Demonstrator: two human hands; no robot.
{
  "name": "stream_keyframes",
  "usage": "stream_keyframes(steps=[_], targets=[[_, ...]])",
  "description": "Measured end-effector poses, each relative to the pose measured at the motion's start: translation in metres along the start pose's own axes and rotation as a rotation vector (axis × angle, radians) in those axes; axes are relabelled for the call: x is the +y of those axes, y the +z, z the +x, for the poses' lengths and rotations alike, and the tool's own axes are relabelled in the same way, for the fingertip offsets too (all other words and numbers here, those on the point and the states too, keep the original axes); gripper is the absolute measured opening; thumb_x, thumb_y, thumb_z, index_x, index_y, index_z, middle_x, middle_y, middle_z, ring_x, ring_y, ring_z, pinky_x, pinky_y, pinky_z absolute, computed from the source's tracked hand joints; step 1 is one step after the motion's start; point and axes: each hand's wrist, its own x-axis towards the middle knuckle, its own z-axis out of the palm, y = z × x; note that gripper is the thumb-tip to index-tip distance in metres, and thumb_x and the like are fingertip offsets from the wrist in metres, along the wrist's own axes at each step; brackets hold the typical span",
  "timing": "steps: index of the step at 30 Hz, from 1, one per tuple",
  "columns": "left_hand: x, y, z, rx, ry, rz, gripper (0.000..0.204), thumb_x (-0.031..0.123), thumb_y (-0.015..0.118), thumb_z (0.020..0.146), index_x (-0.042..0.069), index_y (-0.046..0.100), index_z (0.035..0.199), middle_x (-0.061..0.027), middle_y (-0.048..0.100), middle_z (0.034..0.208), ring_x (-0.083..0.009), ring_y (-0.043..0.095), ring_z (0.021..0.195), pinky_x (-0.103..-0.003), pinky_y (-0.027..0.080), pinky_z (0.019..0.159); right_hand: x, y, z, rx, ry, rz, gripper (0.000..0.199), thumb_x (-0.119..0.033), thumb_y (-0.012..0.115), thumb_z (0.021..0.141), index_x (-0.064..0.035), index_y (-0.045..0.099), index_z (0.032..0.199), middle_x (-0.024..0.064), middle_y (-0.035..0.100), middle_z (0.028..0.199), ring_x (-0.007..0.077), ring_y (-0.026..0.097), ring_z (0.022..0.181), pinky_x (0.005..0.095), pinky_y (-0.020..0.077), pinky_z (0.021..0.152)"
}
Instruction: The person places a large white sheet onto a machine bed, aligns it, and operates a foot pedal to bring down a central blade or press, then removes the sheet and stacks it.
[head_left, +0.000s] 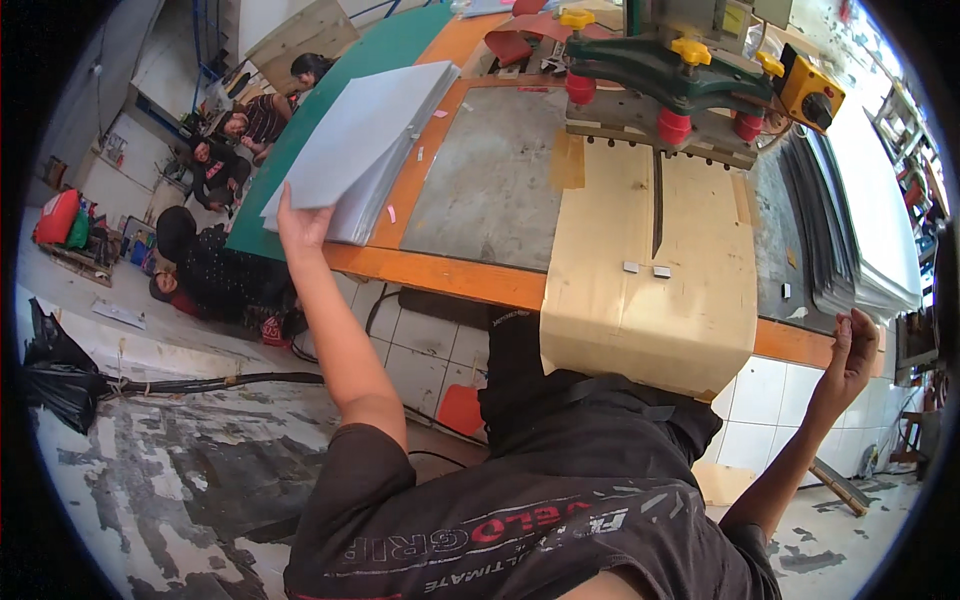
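My left hand (303, 222) is closed on the near left corner of a white sheet (352, 125) at the top of a stack. The sheet's near edge lifts a little off the white sheets below (362, 212). Far to the right, my right hand (848, 365) is closed, fingertips pinched together by the near corner of another stack of white and dark sheets (880, 235). Whether a sheet edge is between those fingers I cannot make out. Between my hands stands a green press (670, 85) with yellow knobs and red cushions, over a tan board (650, 330).
Two small metal blocks (645, 270) lie on the tan board. A grey plate (485, 175) is set in the orange-edged table (460, 283). A yellow control box (810, 90) hangs beside the press. Several people (215, 175) sit on the floor at left; a green tabletop (385, 50) borders the sheets.
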Motion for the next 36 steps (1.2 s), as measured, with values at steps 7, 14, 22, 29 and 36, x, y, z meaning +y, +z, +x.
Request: stream_keyframes(steps=[7,14,22,29,36], targets=[[-0.007,-0.018,0.042,0.293,0.008,0.13,0.039,-0.005,0.054,0.098,-0.005,0.052,0.137,-0.0212,0.059,0.138,-0.0397,0.058,0.127,-0.059,0.049,0.109,-0.005,0.012,-0.008,-0.112,0.072,0.094,0.021,-0.012,0.059,0.105,-0.0017,0.062,0.124,0.0049,0.066,0.109,0.0108,0.062,0.097,0.0243,0.0468,0.079],[0.002,0.003,0.028,0.203,0.073,0.165,0.039,-0.009,0.051,0.097,-0.005,0.055,0.135,-0.0211,0.061,0.135,-0.0395,0.06,0.126,-0.055,0.049,0.11,-0.057,0.061,-0.028,-0.374,0.023,0.266,0.018,-0.007,0.058,0.104,-0.0008,0.06,0.12,0.0032,0.063,0.093,0.009,0.061,0.088,0.0238,0.0466,0.074],[0.012,0.006,0.022,0.271,0.134,0.205,0.039,-0.007,0.049,0.098,-0.009,0.052,0.136,-0.0225,0.058,0.139,-0.0393,0.058,0.129,-0.055,0.048,0.112,-0.075,0.078,-0.033,-0.475,0.047,0.31,0.019,-0.007,0.06,0.103,-0.0004,0.06,0.12,0.0031,0.062,0.088,0.0102,0.062,0.084,0.0245,0.0478,0.073],[0.043,0.056,0.007,0.117,0.258,0.155,0.039,0.001,0.063,0.096,-0.011,0.055,0.132,-0.0205,0.064,0.132,-0.0354,0.063,0.123,-0.05,0.05,0.109,-0.091,0.094,-0.053,-0.698,0.2,0.396,0.022,-0.001,0.061,0.097,0.0005,0.061,0.118,0.0051,0.066,0.09,0.0126,0.066,0.083,0.0264,0.0505,0.072],[0.147,0.071,-0.007,-0.508,0.278,-0.328,0.056,0.004,0.053,0.102,-0.019,0.029,0.148,-0.028,0.049,0.149,-0.0431,0.058,0.129,-0.052,0.056,0.104,-0.127,0.141,-0.086,-1.179,0.503,0.772,0.028,-0.02,0.06,0.105,-0.0007,0.061,0.125,0.0105,0.07,0.111,0.0156,0.069,0.095,0.0296,0.0532,0.085]])
